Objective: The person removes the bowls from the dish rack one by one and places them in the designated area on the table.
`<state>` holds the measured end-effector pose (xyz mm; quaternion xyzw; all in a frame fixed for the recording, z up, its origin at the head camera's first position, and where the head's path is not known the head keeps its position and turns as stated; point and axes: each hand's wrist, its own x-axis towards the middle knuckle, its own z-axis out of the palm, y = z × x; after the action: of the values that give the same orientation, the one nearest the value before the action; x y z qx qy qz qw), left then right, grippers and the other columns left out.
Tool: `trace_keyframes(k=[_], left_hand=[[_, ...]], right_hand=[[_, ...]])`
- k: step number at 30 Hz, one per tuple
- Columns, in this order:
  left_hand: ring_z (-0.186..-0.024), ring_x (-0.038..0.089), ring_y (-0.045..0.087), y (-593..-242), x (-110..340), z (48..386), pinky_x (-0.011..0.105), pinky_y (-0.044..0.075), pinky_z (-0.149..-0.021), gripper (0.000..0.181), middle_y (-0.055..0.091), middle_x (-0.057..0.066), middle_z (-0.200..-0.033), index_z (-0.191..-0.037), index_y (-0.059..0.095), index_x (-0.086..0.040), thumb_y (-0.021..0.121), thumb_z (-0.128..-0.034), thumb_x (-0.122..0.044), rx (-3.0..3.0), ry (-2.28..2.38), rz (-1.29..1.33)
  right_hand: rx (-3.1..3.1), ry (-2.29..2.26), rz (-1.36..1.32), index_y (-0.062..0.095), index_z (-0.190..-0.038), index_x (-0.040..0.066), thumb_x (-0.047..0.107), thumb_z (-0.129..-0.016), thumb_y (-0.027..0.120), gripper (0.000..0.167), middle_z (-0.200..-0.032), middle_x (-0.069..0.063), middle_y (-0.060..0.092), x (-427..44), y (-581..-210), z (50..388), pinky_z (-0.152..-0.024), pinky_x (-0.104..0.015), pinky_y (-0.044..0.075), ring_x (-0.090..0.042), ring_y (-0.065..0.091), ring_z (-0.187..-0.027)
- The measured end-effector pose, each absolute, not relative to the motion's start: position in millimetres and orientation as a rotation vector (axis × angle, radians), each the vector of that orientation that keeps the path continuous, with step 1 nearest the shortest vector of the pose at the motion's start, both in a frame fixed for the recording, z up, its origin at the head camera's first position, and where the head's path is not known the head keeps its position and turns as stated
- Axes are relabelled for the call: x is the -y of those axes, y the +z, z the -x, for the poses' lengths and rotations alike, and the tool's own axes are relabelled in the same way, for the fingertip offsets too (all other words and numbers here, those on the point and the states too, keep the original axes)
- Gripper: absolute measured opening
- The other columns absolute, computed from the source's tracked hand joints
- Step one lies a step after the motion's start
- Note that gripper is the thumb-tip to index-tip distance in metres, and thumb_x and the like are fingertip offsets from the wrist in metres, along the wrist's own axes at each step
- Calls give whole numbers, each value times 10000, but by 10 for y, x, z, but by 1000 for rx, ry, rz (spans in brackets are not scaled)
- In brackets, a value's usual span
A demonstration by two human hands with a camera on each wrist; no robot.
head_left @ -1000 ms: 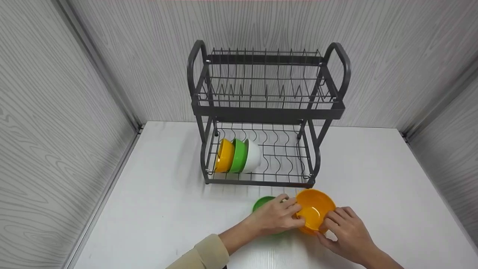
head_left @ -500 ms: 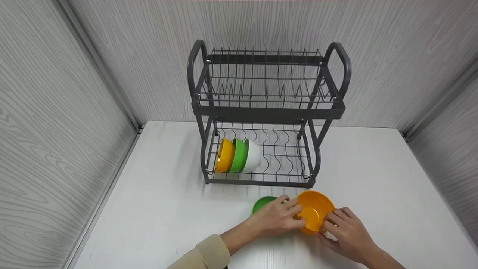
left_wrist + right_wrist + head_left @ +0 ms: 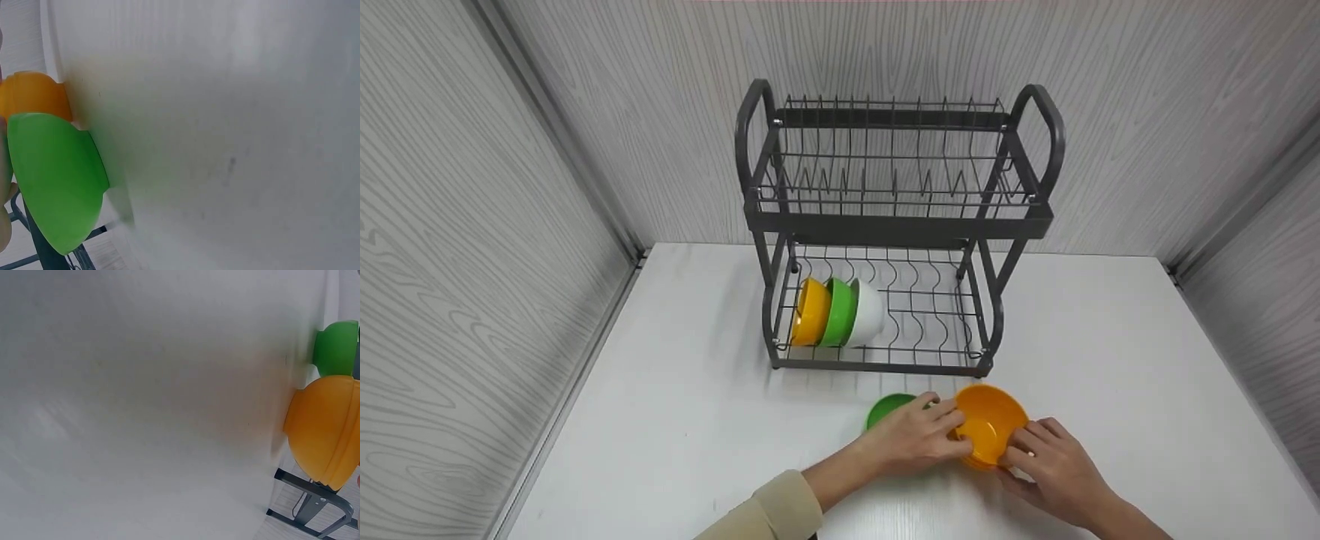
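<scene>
Bowl in orange sits smack between left hand and right hand, both pinching its rim; green bowl peeks out under the left.

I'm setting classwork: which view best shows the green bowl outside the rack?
Left wrist: the green bowl shows large, side-on. Head: the left hand covers much of it. Right wrist: only part, beyond the orange bowl.

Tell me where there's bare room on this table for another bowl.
Bare table shows left of the rack, and right of it, past the right hand. The lower tier has space right of the white bowl. In front it's crowded: left hand, green bowl, held orange bowl.
</scene>
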<state>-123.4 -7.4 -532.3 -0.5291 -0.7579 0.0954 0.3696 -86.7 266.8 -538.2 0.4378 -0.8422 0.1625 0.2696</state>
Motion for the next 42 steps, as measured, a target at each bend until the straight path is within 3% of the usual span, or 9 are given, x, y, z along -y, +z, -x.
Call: trace_keyframes(k=[6, 13, 17, 31, 38, 42], left_hand=[[-1051, 92, 636, -5330, 89, 1231, 234, 559, -914, 114, 665, -102, -1099, -1106, 551, -347, 444, -1124, -313, 1953, 256, 1362], [-1043, 99, 639, -5343, 94, 1216, 241, 558, -907, 116, 653, -96, -1083, -1093, 556, -354, 453, -1121, -308, 1988, 240, 1361], [-1070, 110, 644, -5335, 91, 1195, 253, 563, -937, 134, 650, -88, -1098, -1107, 563, -361, 446, -1126, -297, 2046, 227, 1374], [-1134, 104, 639, -5324, 106, 1170, 271, 566, -995, 121, 648, -92, -1172, -1147, 548, -362, 446, -1118, -304, 2097, 303, 1383], [-1159, 107, 629, -5300, 122, 1168, 244, 553, -986, 205, 650, -87, -1210, -1238, 582, -374, 479, -1103, -261, 2166, 244, 1385], [-1182, 115, 625, -5291, 159, 1164, 251, 561, -985, 211, 648, -83, -1230, -1256, 611, -365, 457, -1123, -308, 2212, 171, 1372]], right_hand=[[2254, 461, -1205, 747, -887, 215, 487, -1007, 666, 308, -934, 38, 749, -2668, -5403, 879, -790, -330, 518, -151, 642, -837], [2250, 462, -1228, 740, -911, 230, 441, -1040, 627, 272, -927, 56, 734, -2662, -5430, 877, -783, -317, 507, -143, 633, -845], [2254, 465, -1233, 736, -915, 234, 368, -954, 778, 146, -921, 58, 728, -2664, -5433, 871, -782, -330, 512, -146, 627, -843], [2340, 464, -1199, 746, -897, 253, 321, -830, 894, 176, -933, 79, 738, -2665, -5407, 851, -792, -345, 536, -123, 624, -853], [2328, 494, -1201, 743, -892, 258, 369, -885, 845, 151, -934, 88, 738, -2675, -5404, 864, -822, -318, 506, -124, 627, -856], [2320, 484, -1200, 733, -890, 269, 363, -863, 867, 166, -934, 96, 727, -2672, -5391, 864, -845, -304, 486, -122, 627, -863]])
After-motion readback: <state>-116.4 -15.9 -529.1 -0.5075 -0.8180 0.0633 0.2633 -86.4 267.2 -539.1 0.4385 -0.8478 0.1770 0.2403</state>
